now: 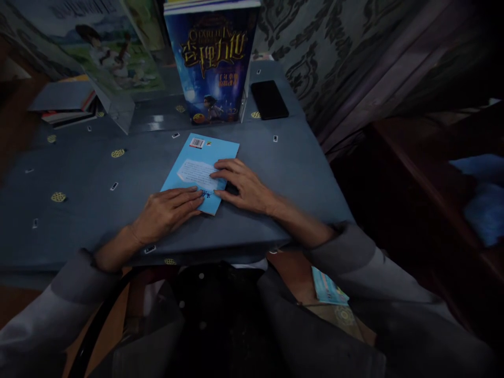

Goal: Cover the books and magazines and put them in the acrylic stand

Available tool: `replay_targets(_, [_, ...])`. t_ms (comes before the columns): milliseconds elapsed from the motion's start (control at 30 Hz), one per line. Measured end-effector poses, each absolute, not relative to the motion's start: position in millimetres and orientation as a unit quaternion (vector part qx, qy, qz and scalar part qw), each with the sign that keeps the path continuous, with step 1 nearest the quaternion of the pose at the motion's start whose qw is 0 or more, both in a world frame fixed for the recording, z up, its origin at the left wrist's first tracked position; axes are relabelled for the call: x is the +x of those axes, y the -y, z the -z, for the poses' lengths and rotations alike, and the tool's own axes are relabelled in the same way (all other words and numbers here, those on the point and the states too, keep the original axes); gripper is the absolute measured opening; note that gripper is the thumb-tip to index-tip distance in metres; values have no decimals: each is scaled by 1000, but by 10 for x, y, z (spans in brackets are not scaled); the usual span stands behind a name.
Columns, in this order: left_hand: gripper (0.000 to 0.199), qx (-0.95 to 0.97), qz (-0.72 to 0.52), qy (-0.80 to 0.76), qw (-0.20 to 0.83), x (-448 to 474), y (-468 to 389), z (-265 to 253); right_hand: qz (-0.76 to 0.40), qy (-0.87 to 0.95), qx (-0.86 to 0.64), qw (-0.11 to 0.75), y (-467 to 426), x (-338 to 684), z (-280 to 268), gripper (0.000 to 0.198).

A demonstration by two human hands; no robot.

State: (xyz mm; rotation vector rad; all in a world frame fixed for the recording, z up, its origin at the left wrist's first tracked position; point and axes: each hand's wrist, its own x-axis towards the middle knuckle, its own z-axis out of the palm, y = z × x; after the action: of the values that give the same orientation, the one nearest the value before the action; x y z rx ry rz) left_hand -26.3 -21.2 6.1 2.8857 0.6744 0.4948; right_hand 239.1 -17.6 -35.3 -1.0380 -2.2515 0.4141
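Observation:
A light blue book (214,152) lies on the table, turned at a slant, with a barcode at its far edge and a pale text panel on the upward side. My left hand (169,210) rests flat over its near left corner, fingers stretched out together. On its right side, the fingertips of my right hand (248,186) touch the cover; those fingers are slightly bent and apart, with the thumb near the left fingertips. Neither hand grips the book. Part of its near left edge is hidden under my left hand.
Behind the book, several dark blue books (216,68) stand upright in a clear holder. A black phone (270,100) lies to their right. A picture book (114,58) stands at the back left beside a stack of books (65,102). A blue patterned cloth (90,210) covers the table.

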Motion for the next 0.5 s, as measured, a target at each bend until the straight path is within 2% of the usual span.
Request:
replay_targets(367, [29,954,-160,-234,98,-280,210,-21,-186,856,-374,303,256,2408,348,43])
replay_targets(500, [32,955,-162,-237,71,-318,193,26,-159,859,-398,279,263,2432,362,52])
